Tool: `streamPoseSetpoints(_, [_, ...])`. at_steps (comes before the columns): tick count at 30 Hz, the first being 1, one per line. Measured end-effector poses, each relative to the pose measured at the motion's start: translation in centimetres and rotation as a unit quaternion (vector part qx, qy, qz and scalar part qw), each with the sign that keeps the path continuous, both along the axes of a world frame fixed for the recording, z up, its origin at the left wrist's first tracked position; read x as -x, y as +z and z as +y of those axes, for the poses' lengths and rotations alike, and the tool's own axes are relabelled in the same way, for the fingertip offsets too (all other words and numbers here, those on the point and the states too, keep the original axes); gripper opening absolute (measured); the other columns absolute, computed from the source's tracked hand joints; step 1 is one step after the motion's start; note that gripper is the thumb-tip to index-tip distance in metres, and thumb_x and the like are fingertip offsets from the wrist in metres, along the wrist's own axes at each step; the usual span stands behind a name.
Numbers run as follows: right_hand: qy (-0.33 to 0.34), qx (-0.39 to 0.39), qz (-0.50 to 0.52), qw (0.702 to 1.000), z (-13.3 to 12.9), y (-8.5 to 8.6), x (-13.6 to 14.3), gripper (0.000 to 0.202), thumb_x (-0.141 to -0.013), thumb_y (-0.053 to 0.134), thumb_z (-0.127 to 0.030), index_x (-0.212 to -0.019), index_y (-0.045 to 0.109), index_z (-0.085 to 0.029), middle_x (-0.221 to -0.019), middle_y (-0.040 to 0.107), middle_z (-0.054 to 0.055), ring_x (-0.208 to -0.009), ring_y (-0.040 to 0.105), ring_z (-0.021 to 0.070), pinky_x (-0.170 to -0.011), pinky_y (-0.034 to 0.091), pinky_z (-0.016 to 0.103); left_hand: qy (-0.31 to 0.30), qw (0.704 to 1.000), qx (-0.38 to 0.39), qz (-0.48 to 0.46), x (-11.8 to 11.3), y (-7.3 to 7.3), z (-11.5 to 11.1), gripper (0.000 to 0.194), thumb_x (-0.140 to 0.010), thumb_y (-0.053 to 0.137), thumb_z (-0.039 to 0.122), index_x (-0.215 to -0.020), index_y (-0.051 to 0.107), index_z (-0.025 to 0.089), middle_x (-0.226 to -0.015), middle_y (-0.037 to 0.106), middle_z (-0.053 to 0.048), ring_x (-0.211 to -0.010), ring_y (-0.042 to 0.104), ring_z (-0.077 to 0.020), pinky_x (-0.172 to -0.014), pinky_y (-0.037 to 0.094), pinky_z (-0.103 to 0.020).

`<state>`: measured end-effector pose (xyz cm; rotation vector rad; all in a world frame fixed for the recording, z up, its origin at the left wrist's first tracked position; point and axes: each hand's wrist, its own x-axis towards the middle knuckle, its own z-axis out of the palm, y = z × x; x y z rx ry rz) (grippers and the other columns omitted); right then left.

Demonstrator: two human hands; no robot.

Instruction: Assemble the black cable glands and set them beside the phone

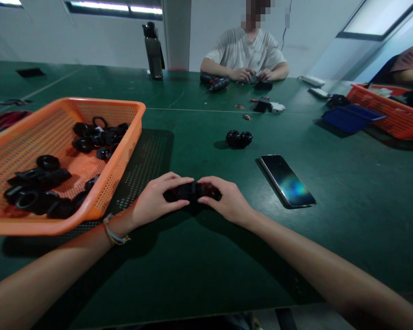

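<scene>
Both hands grip one black cylindrical plastic part low over the green table, in the middle of the head view. My left hand is closed round its left end, thumb in front and fingers behind. Round the right end, my right hand is closed in the same way. The fingers hide much of the part, so its exact kind cannot be made out. Beyond the hands, two round black pieces sit side by side on the table. A smartphone lies face up to the right of my right hand.
An orange basket at left holds several black plastic parts. Across the table a person handles small items beside a power drill. A bottle stands at the back. At right are a blue tray and another orange basket.
</scene>
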<state>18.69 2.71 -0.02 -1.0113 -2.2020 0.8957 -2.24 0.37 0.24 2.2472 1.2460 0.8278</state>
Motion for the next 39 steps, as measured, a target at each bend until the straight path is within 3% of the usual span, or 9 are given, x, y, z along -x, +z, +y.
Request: streamPoseSetpoints(39, [-0.005, 0.016, -0.019, 1.000, 0.04, 0.20, 0.24, 0.020, -0.077, 0.064, -0.015, -0.097, 0.062, -0.016, -0.087, 0.068, 0.003, -0.072, 0.061, 0.0126, -0.066, 0.050, 0.028, -0.005, 1.000, -0.003, -0.006, -0.01, -0.05, -0.03, 0.038, -0.078, 0.062, 0.033, -0.114, 0.060, 0.021, -0.098, 0.061, -0.004, -0.088, 0.061, -0.0157, -0.080, 0.050, -0.028])
